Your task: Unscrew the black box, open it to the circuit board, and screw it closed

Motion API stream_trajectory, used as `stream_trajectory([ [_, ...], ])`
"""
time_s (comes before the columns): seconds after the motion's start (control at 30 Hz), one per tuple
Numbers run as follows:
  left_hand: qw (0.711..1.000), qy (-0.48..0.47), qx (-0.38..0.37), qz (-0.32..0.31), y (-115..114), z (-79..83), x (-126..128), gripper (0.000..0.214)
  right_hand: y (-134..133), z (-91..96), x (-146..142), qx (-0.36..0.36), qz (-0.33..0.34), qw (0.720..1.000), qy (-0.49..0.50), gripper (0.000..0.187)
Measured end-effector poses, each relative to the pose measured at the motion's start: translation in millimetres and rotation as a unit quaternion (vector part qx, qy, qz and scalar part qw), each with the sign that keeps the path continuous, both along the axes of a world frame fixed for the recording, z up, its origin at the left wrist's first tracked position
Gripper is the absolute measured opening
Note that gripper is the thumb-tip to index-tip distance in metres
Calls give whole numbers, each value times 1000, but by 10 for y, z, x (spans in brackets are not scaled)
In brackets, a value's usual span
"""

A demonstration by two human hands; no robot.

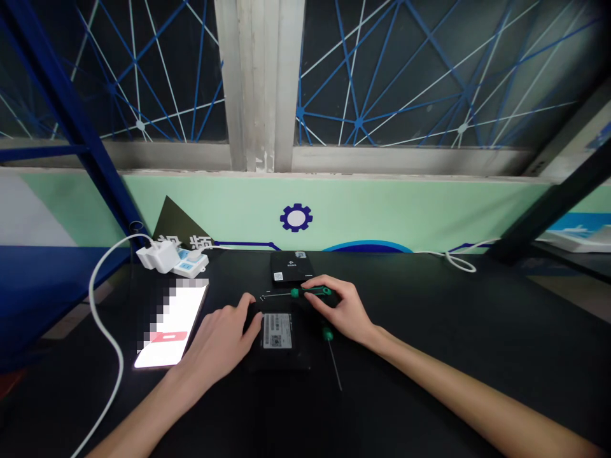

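My right hand (341,308) is closed on the green handle of a screwdriver (312,292), which lies level with its thin shaft pointing left. Beside the tip are a few tiny screws (262,298). My left hand (228,332) rests at the left edge of a flat black drive (298,356) with a white printed label (277,331). Its thumb and forefinger are apart, the thumb touching the drive by the label. A second green-handled screwdriver (328,334) lies below my right hand, its shaft towards me.
Behind the hands lies a flat black case (290,266) with small stickers. A lit tablet-like screen (174,324) sits at the left. White plugs and a power strip (189,263) stand behind it, and a white cable (102,318) loops down the left side of the black table (429,369).
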State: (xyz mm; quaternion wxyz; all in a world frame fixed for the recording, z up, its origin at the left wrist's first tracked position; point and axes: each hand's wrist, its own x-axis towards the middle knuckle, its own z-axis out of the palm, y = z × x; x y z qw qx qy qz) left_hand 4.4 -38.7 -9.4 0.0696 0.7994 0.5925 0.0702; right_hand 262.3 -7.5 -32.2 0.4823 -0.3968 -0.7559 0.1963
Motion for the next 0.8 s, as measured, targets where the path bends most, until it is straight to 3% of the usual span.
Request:
stream_trajectory([
  [0.33,999,31,6,-10,-21,27,47,32,8,-8,14,7,-71,997,29,7],
  [0.8,998,52,31,18,18,-12,88,27,43,5,10,-35,-80,995,46,8],
])
